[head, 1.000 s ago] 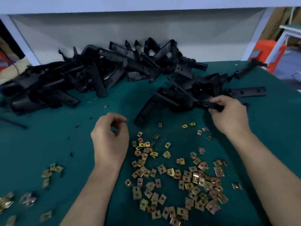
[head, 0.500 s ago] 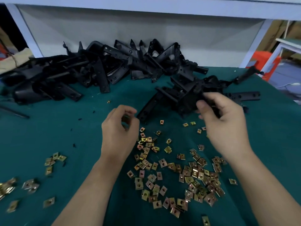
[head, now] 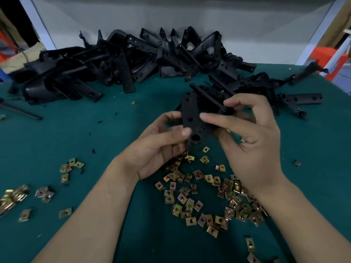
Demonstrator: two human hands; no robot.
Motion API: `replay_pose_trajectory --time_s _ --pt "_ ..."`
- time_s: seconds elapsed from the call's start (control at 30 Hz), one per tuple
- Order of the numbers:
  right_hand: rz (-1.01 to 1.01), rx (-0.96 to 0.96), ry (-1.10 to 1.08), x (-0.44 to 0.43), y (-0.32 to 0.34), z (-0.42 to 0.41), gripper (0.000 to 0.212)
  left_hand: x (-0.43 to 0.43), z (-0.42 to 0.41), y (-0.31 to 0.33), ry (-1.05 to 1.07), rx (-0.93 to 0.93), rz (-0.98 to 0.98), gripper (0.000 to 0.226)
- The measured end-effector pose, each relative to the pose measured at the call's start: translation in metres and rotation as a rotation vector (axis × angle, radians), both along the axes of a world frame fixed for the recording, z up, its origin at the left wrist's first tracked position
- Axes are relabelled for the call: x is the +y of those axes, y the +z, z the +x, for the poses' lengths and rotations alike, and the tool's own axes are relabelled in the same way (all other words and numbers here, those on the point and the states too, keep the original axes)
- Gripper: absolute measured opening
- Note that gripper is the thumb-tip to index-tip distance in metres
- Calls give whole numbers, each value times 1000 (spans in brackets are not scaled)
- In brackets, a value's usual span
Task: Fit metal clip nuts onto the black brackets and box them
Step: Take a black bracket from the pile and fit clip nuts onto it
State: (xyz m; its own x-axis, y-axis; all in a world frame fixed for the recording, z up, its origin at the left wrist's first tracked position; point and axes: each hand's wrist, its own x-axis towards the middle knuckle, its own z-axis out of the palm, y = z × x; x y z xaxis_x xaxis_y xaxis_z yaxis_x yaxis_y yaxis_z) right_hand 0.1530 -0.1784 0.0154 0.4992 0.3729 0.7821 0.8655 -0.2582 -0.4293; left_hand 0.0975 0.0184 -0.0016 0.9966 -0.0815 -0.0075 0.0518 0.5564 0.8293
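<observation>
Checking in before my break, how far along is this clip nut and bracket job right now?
Done: nothing visibly; no fitted bracket or box shows. In hand: both the left hand and right hand grip one black bracket, no nut seen on it. Left: the bracket pile and the loose clip nuts on the green table.

The desk (head: 57,133) is covered with a dark teal cloth. Behind it a plain, pale grey back panel (head: 171,14) is set, framed by a white left post (head: 38,21) and a white right post (head: 319,29), both seen slanting. Beyond the right post an orange-red object (head: 322,54) is seen, too blurred to be identified. At the far left a beige heap (head: 17,59) is seen below a dark gap. The whole scene is dimly lit.
</observation>
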Motion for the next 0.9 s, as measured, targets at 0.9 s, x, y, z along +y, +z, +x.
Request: replay_pose_trajectory --time_s 0.9 --pt "-1043 643 351 -10 20 -25 15 14 7 2 280 77 -205 25"
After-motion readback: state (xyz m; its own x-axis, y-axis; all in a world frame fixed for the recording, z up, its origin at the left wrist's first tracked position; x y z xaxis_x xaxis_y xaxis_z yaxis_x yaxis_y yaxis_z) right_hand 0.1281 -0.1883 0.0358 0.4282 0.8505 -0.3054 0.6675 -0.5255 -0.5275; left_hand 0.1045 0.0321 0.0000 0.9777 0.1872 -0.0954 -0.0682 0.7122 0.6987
